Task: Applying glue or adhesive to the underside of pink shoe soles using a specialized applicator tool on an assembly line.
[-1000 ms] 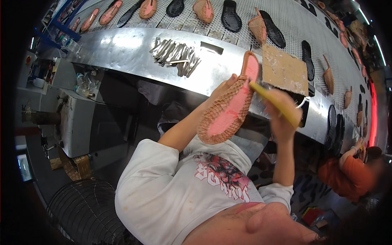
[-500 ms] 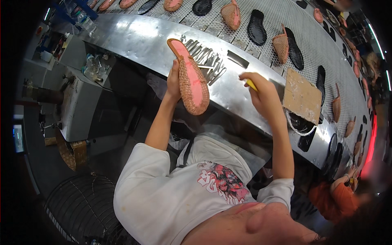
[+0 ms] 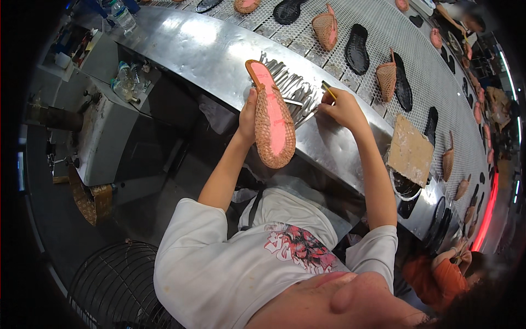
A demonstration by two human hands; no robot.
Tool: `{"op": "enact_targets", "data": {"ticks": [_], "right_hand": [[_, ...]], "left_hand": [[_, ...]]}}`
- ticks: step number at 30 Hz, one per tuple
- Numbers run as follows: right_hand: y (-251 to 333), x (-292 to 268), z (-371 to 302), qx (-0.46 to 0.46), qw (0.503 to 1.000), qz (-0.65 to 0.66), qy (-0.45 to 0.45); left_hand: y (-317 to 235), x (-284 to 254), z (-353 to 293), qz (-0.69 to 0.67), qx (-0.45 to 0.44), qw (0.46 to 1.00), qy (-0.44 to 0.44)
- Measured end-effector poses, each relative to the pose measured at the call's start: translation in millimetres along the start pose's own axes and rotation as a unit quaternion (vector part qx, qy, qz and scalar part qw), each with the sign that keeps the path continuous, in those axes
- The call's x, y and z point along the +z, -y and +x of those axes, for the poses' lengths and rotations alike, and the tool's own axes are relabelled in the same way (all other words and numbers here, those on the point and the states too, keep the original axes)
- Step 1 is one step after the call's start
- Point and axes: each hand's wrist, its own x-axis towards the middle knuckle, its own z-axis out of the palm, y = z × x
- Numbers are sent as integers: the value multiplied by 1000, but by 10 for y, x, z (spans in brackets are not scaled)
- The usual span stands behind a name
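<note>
In my left hand (image 3: 248, 116) is a woven tan shoe upper (image 3: 268, 137) with a pink insole-like bottom facing up, gripped at its side and tilted. My right hand (image 3: 345, 112) is closed around a thin yellow-handled tool (image 3: 330, 91), whose working end I cannot make out. Its fingertips are down at the edge of a pile of shiny metal strips (image 3: 300, 90), on the metal ledge (image 3: 189, 46). Whether they also pinch a strip is unclear. One strip lies beside the upper, partly hidden behind it.
A mesh conveyor (image 3: 307, 16) beyond the ledge carries black soles (image 3: 357, 49) and woven uppers (image 3: 386, 79). Right of my arm, a cardboard piece (image 3: 410, 151) covers a container. Bottles (image 3: 125, 82) stand at left, above a wire fan guard (image 3: 118, 279). An orange-clothed person (image 3: 452, 279) is at right.
My right hand has come down and left to the metal strips, still with the yellow-handled tool. My left hand keeps the upper beside the pile. The whole view has shifted a little.
</note>
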Motion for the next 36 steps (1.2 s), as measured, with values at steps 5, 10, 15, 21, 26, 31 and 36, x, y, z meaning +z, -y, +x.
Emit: {"op": "enact_targets", "data": {"ticks": [5,10,15,21,26,31,36], "right_hand": [[-39,105,-62,-71,996,-43,-21],[-76,-28,-135,-50,998,-30,20],[77,-287,-367,-33,997,46,43],[280,-442,-872,-94,987,-88,-93],[279,-421,-1127,-98,967,-216,-89],[277,-343,-1200,-101,981,-160,-49],[523,-403,-1428,-111,987,36,-114]], "left_hand": [[48,-49,37,-82,-28,996,-5],[82,-33,48,-65,-25,998,0],[86,-69,41,-79,-34,996,-7],[15,-1,21,-50,-29,998,5],[-45,77,-19,-10,-12,1000,-8],[-38,112,-48,-3,-3,1000,21],[17,299,-102,-27,-60,998,18]]}}
